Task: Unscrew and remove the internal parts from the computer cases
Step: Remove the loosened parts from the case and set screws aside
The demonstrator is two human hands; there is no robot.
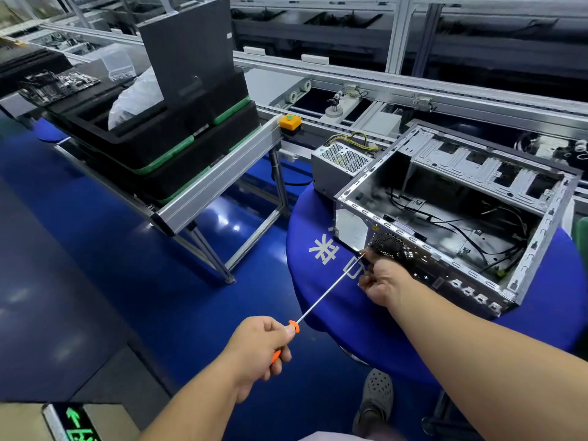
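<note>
The open computer case (451,214) lies on its side on a round blue-covered table (321,281) at the right of the frame, loose black cables inside. At its lower left corner the screwdriver (331,289) tip meets the rear panel beside the fan grille. The right hand (383,283), arm stretched forward, pinches the shaft near the tip. The left hand (261,351), lower centre, grips the orange handle. 1 grey power supply (342,165) stands just behind the case.

Hidden and cut-off parts

The left hand (259,353) covers most of the screwdriver (329,292) handle; the right hand (381,283) hides its tip at the computer case (458,214), whose screw cannot be seen.
</note>
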